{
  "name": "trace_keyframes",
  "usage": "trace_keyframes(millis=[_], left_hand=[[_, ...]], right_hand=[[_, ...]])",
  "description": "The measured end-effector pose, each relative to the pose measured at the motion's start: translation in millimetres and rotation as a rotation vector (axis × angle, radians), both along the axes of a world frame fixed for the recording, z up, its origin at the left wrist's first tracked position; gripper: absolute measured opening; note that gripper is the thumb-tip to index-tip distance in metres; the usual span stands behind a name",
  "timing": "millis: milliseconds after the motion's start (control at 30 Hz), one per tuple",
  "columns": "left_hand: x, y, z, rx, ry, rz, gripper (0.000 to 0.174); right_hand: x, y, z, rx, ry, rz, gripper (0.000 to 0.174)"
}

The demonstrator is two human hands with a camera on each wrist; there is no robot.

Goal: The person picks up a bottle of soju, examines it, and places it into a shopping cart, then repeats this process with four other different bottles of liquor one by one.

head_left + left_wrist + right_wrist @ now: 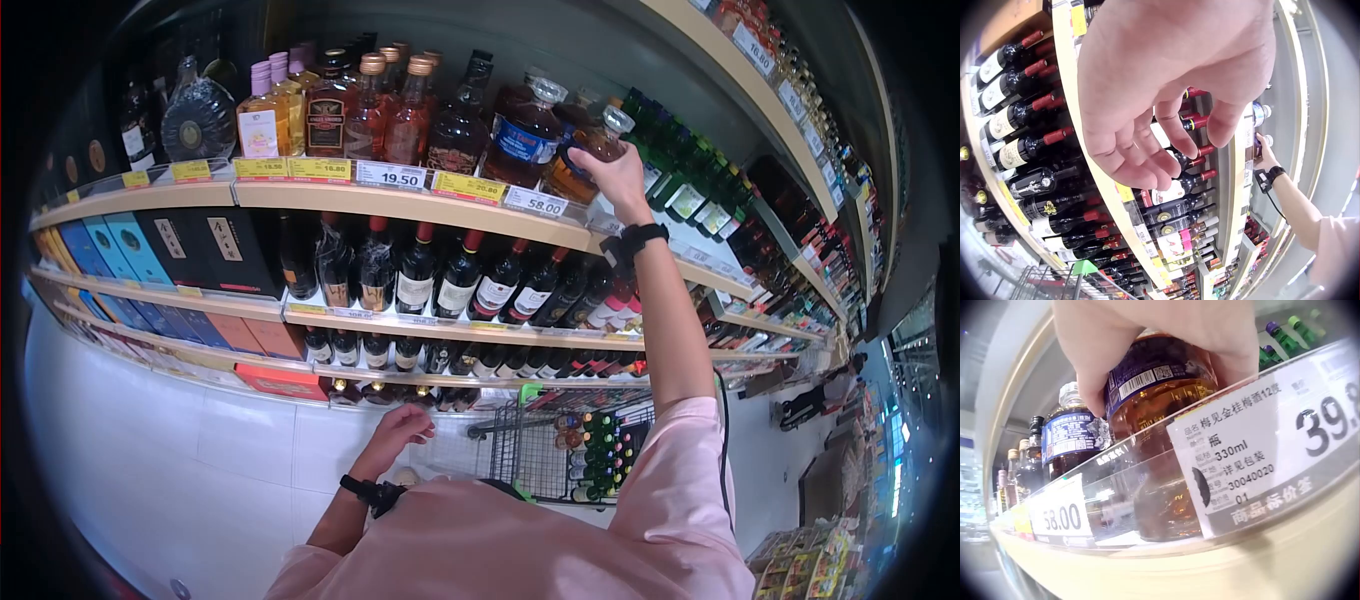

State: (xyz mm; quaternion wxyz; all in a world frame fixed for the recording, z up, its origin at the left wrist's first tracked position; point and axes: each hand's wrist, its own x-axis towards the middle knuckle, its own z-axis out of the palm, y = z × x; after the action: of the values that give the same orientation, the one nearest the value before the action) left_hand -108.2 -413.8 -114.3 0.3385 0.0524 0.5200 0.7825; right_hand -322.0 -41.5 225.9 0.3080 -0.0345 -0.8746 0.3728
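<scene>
On the upper shelf, my right hand (617,178) grips a glass bottle of amber liquor (1175,403) with a dark blue label, thumb on one side and fingers on the other. Its lower part shows through the clear shelf lip (1110,469) in the right wrist view. Beside it stands a larger bottle with a blue label (522,145) and a clear stopper. My left hand (397,432) hangs low in front of the shelves, fingers loosely bent and holding nothing. In the left wrist view, red-capped wine bottles (1013,119) show beyond that hand.
A wire shopping cart (507,455) with several bottles stands below my right arm. Price tags (537,201) line the shelf edge. Green bottles (690,200) stand right of my hand, and rows of wine bottles (455,285) fill the shelf below. Farther right, a person (830,390) is in the aisle.
</scene>
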Motion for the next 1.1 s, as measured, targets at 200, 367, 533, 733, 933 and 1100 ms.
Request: trace_keyframes(millis=[200,367,533,733,933,1100], left_hand=[[-8,-6,7,0.030,0.023,0.029,0.013],[-11,-1,6,0.065,0.012,0.027,0.008],[-12,10,-4,-0.018,0.151,0.008,0.011],[-13,39,-1,-0.019,0.138,-0.061,0.007],[-21,87,18,-0.014,0.195,-0.218,0.004],[-30,135,60,0.066,0.267,-0.234,0.003]], right_hand=[[20,-2,11,-0.027,0.199,-0.114,0.088],[34,9,40,-0.280,0.321,-0.128,0.082],[64,34,60,-0.584,0.315,-0.022,0.051],[133,48,58,-0.651,0.329,0.135,0.040],[194,77,43,-0.609,0.270,0.131,0.037],[240,112,15,-0.637,0.204,0.189,0.046]])
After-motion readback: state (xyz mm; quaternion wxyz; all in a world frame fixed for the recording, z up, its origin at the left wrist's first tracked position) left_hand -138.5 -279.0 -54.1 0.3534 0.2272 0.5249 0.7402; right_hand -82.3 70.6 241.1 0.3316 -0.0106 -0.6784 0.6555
